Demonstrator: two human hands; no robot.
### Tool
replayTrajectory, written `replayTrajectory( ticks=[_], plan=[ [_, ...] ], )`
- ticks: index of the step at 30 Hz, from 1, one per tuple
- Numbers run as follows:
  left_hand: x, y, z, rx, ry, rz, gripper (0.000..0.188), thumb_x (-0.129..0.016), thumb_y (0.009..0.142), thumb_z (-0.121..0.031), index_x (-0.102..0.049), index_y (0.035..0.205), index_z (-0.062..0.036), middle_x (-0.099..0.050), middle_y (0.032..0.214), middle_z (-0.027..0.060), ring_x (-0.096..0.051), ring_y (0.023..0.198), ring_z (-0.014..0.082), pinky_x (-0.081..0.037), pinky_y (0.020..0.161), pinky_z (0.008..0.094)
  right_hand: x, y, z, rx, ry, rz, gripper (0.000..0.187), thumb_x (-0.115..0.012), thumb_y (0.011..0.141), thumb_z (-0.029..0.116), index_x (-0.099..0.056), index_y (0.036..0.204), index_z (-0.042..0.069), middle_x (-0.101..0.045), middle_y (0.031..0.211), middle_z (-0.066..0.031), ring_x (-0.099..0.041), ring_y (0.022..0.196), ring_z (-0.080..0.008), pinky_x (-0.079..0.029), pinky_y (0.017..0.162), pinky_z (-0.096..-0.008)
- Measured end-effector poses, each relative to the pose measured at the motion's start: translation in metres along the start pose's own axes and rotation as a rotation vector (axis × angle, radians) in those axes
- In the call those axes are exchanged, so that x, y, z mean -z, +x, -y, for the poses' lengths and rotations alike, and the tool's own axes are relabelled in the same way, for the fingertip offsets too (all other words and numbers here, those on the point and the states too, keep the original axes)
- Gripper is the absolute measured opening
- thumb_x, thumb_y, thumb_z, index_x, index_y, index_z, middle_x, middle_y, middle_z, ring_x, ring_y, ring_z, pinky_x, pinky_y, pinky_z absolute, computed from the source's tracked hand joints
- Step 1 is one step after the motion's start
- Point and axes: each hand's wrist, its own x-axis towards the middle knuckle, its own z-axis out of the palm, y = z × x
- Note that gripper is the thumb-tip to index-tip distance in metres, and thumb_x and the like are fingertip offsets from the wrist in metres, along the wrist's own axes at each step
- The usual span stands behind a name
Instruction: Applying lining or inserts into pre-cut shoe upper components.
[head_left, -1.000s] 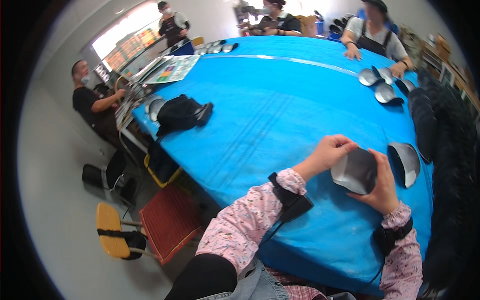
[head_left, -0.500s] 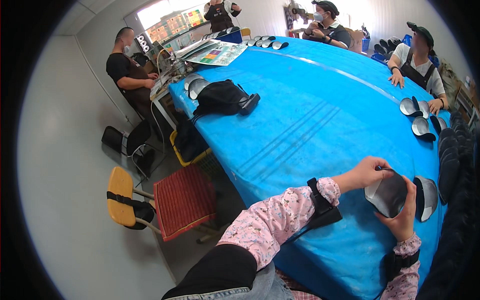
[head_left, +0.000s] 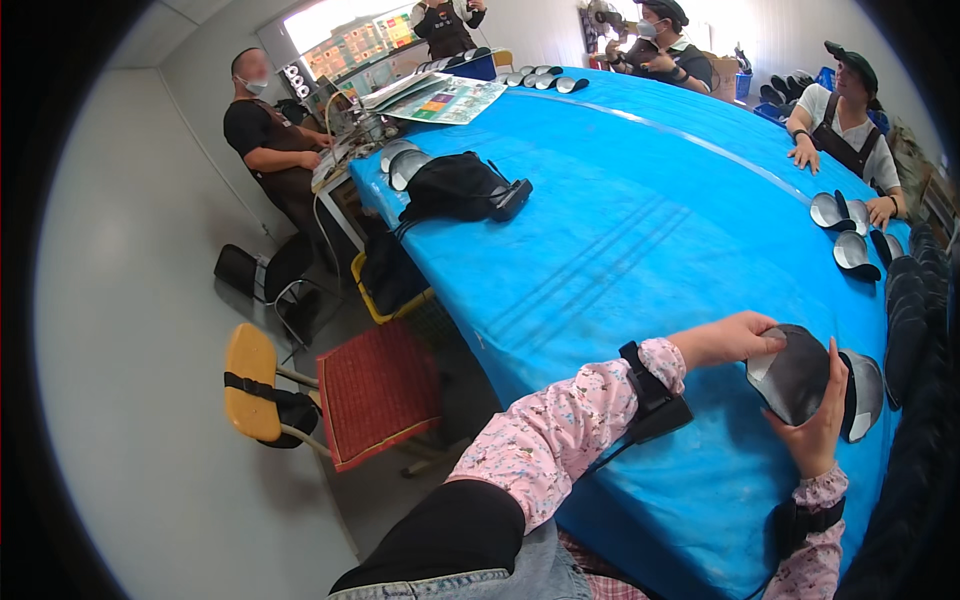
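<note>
Between both my hands, above the near right part of the blue-covered table [head_left: 610, 270], is a dark grey, rounded, cupped piece [head_left: 797, 378] with a pale patch on its left side. My left hand [head_left: 741, 338] pinches its upper left edge. From below and the right, my right hand [head_left: 815, 425] clasps it, thumb at the lower edge and fingers up along the right side. Just right of that hand lies a similar grey piece with a black edge [head_left: 862, 396]. What the piece is for, I cannot make out.
Stacked black pieces [head_left: 908, 330] line the right edge. Several grey-and-black pieces [head_left: 853, 252] lie near a seated person at right. A black bag [head_left: 452, 190] and papers [head_left: 440, 98] rest farther left. A red-seated chair [head_left: 378, 395] stands at left. Other people surround the table.
The view has shifted slightly, so most things sit a little to the right. My left fingers lie flatter on the piece's edge, and the piece has turned a little. Both hands still hold it.
</note>
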Motion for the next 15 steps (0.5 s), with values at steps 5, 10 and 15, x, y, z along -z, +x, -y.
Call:
replayTrajectory(
  ticks=[5, 10, 15],
  plan=[
    [-0.005, 0.009, 0.003, -0.127, 0.431, -0.079, 0.032, -0.05, 0.091, -0.024, -0.054, 0.113, -0.0017, -0.061, 0.097, 0.0023, -0.051, 0.087, 0.0075, -0.043, 0.079, 0.0261, 0.003, -0.002, -0.01, 0.034, -0.068, 0.003, 0.1, -0.082, 0.043, 0.012, -0.032, 0.13, 0.004, -0.044, 0.115, -0.0146, -0.047, 0.104, -0.0319, -0.039, 0.089, -0.0384],
    [0.004, 0.011, 0.016, -0.141, 0.464, -0.077, 0.03, -0.05, 0.091, -0.022, -0.053, 0.113, -0.0018, -0.061, 0.096, 0.0024, -0.051, 0.087, 0.0087, -0.043, 0.079, 0.0273, -0.002, -0.003, -0.006, -0.01, -0.033, 0.021, 0.099, -0.082, 0.043, 0.012, -0.033, 0.129, 0.005, -0.044, 0.116, -0.0136, -0.046, 0.106, -0.031, -0.039, 0.091, -0.0382],
    [0.007, 0.014, 0.021, -0.118, 0.478, -0.001, 0.034, -0.049, 0.091, -0.02, -0.047, 0.12, -0.0024, -0.058, 0.102, 0.0045, -0.05, 0.093, 0.0101, -0.042, 0.081, 0.0281, 0.001, -0.006, -0.008, -0.047, 0.023, 0.055, 0.098, -0.082, 0.044, 0.011, -0.033, 0.129, 0.005, -0.044, 0.116, -0.0131, -0.046, 0.106, -0.0301, -0.038, 0.091, -0.0373]
  ],
)
